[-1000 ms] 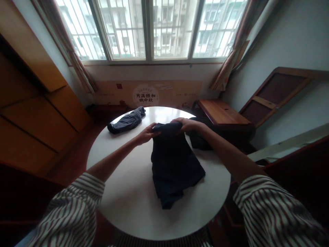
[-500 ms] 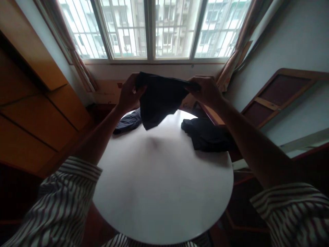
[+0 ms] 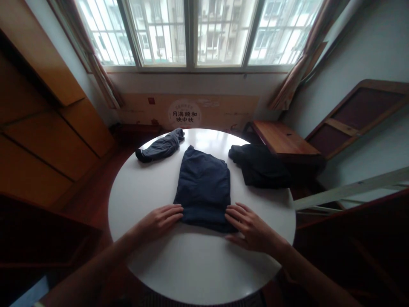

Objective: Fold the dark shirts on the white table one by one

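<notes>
A folded navy garment (image 3: pixel 204 183) lies flat on the white round table (image 3: pixel 198 264); whether it is trousers or a top I cannot tell. At its near left corner rests my left hand (image 3: pixel 164 219), fingers stretched out and their tips on the cloth's edge. My right hand (image 3: pixel 249 226) is at the near right corner, fingers spread, tips touching the cloth and the thumb low by the tabletop. Neither hand grips the fabric. Farther back on the left is a bunched grey-blue garment (image 3: pixel 161 147), and a black garment (image 3: pixel 260 166) lies in a heap on the right.
Behind the table on the right stands a low wooden table (image 3: pixel 284 138). A wooden cabinet (image 3: pixel 47 149) runs along the left wall. Under the window (image 3: pixel 190 34) is a beige printed panel (image 3: pixel 223 104). A pale rail (image 3: pixel 351 187) extends at the right.
The dark garment held up between both hands has come down flat onto the table. Both hands have moved down towards me and loosened from pinching to outstretched fingers.
</notes>
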A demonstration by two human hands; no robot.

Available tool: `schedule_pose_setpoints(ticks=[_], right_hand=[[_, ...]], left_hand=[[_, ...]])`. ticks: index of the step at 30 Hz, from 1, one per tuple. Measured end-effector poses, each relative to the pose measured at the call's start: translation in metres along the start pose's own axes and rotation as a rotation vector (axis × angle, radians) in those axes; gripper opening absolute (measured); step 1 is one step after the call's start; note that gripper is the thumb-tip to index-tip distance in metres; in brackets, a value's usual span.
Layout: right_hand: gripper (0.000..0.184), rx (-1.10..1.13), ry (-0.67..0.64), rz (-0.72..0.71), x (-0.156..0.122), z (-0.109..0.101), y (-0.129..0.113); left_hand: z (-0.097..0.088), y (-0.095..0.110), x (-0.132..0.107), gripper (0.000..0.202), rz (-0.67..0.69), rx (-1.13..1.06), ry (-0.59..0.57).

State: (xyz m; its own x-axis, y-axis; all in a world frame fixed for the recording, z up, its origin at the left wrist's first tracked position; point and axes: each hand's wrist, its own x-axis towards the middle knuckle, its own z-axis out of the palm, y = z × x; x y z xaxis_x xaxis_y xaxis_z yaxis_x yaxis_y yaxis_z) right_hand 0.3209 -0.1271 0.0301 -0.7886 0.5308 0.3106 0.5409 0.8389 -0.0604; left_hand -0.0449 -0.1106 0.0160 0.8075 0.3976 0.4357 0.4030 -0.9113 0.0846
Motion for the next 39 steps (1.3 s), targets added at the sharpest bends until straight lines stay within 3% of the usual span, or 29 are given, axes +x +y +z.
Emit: schedule_pose_setpoints(ticks=[2,5,8,10,14,18,21,27,29,31,34,37,39], right_hand=[[0.046,0.08,0.019,0.031,-0.001,-0.006,-0.005],[0.031,0.181,0.09,0.185,0.019,-0.013,0.007],[0.029,0.208,0.157,0.312,0.052,-0.007,0.021],[0.028,0.198,0.115,0.256,0.075,0.002,0.022],[0.054,0.145,-0.076,0.161,0.105,0.023,0.01],[0.07,0.158,-0.179,0.185,0.109,0.038,0.002],[0.082,0.182,-0.206,0.191,0.1,0.043,-0.005],[0.102,0.255,-0.255,0.11,0.083,0.044,-0.047],[0.1,0.292,-0.236,0.093,0.08,0.039,-0.058],[0.084,0.371,-0.18,0.085,0.077,0.03,-0.059],[0.043,0.509,0.016,0.241,0.072,0.013,-0.039],[0.039,0.459,0.228,0.553,0.065,0.0,0.006],[0.032,0.383,0.242,0.686,0.063,-0.002,0.041]], left_hand=[[-0.006,0.009,-0.005,0.03,-0.031,-0.02,-0.001],[-0.019,0.009,0.007,0.022,-0.087,-0.12,-0.016],[-0.024,-0.007,0.038,0.028,-0.15,-0.171,-0.055],[-0.021,-0.026,0.066,0.034,-0.215,-0.159,-0.059],[0.01,-0.077,0.13,0.038,-0.303,-0.136,-0.056],[0.057,-0.114,0.181,0.046,-0.316,-0.098,-0.286],[0.082,-0.122,0.202,0.051,-0.363,-0.06,-0.41],[0.085,-0.114,0.222,0.048,-0.437,-0.056,-0.36],[0.081,-0.111,0.227,0.046,-0.441,-0.056,-0.341],[0.076,-0.106,0.227,0.043,-0.447,-0.051,-0.321],[0.063,-0.085,0.209,0.037,-0.425,-0.035,-0.264],[0.046,-0.044,0.171,0.031,-0.289,-0.021,-0.228],[0.038,-0.012,0.144,0.031,-0.161,-0.03,-0.276]])
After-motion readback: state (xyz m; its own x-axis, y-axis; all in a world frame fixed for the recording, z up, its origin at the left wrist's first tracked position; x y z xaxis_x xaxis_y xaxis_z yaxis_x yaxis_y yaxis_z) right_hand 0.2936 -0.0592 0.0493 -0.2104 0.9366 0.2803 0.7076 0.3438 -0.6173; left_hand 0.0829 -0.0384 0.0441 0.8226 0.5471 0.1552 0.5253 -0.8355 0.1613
